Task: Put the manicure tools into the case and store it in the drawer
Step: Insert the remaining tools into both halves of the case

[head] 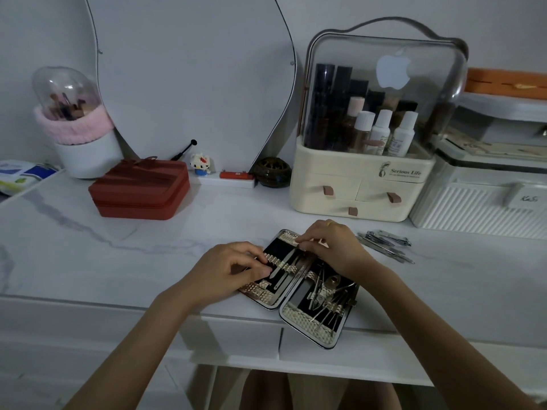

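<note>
Head view: "Serious Life" organizer (359, 184) behind case (299, 288).

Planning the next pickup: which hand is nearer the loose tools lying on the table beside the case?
Right. The right hand works over the open case's upper edge, just left of the loose tools. The left hand rests on the case's far left side.

Cream cosmetics organiser (362, 184), right of centre: front panel printed "Serious Life"; smaller line beneath illegible. White ribbed box (473, 208), right edge: label handwritten, apparently "KaSi", uncertain.
</note>
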